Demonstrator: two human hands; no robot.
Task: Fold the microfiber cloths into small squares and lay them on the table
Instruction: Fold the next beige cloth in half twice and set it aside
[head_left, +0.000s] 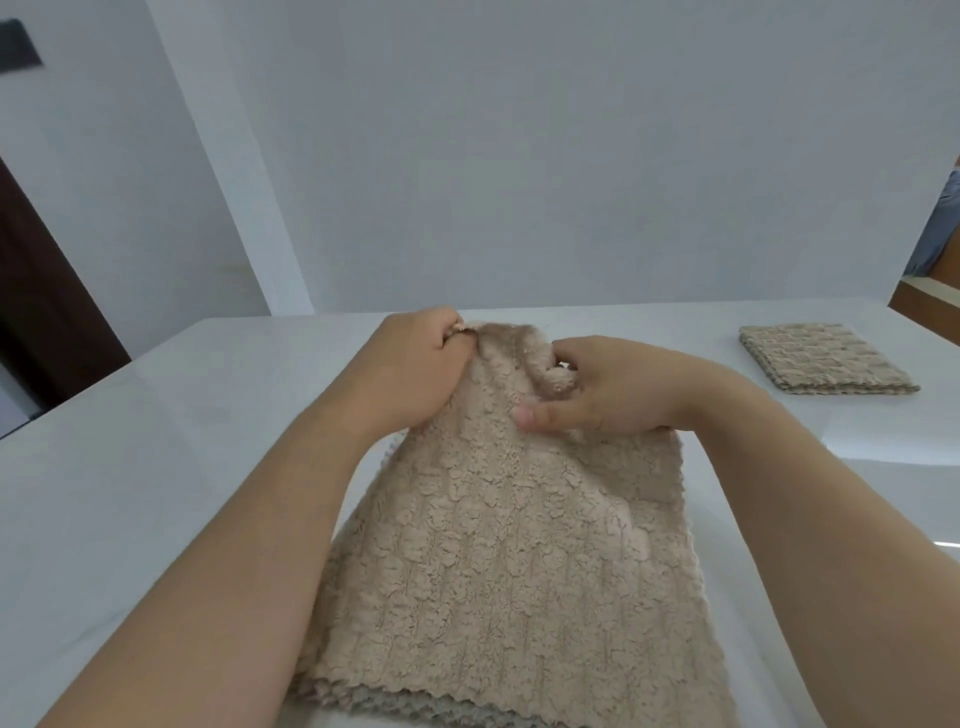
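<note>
White table (156, 493) by pale walls; left hand (410, 364) and right hand (608, 389) pinch beige cloth (509, 571).

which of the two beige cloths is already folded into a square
The folded cloth at the far right of the table. It lies flat, untouched; the other cloth is spread out, gripped by both hands.

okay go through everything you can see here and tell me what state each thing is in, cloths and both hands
beige cloth: partly folded, far edge lifted and bunched.
folded cloth: folded square, flat on the table, untouched.
left hand: pinching the cloth's far left corner.
right hand: gripping the far edge, thumb pressed on top.
white table: holds both cloths.
</note>
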